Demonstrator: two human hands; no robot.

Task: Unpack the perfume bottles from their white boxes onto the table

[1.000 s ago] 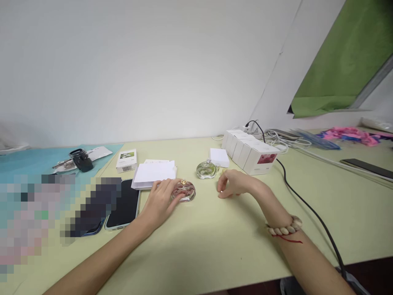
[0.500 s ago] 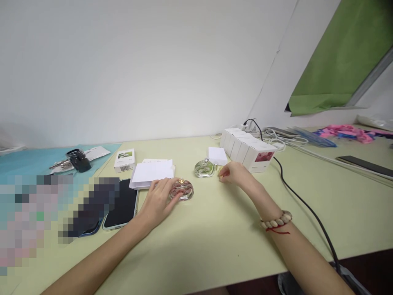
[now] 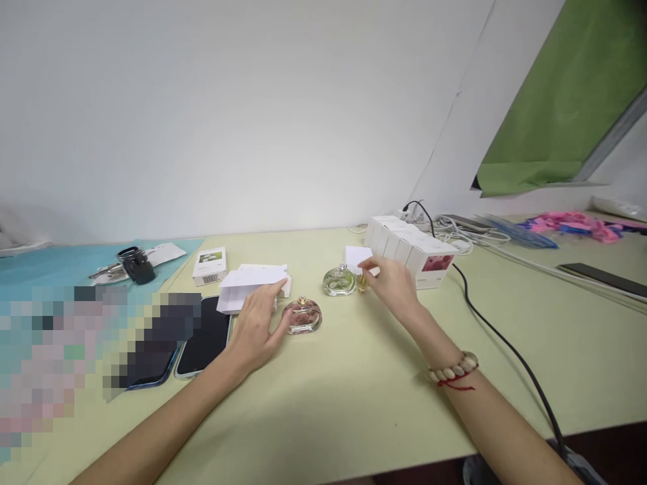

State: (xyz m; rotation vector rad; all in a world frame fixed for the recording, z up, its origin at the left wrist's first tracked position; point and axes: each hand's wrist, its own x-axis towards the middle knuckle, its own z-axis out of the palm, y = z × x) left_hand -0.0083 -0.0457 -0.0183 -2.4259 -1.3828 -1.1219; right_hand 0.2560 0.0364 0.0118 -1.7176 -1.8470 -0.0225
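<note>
My left hand [image 3: 259, 325] rests on the pale green table [image 3: 354, 397], its fingers curled against the left side of a round pink glass bottle [image 3: 302, 316] with a gold neck. Just behind this hand lies a white open box [image 3: 251, 285]. My right hand [image 3: 390, 283] is raised a little and pinches a small gold cap [image 3: 362, 281] between thumb and fingers. The cap is right beside a round green glass bottle [image 3: 340, 281]. A bead bracelet is on my right wrist.
A row of white boxes [image 3: 410, 252] stands behind my right hand, with a small white box [image 3: 356, 256] in front. A black cable [image 3: 505, 340] runs along the right. Two phones [image 3: 202, 335] lie at the left; a small labelled box [image 3: 209, 265] and a black jar [image 3: 135, 265] sit farther back.
My right hand lifted off the table and moved toward the green bottle, now pinching the gold cap. My left hand slid slightly off the pink bottle to its left side.
</note>
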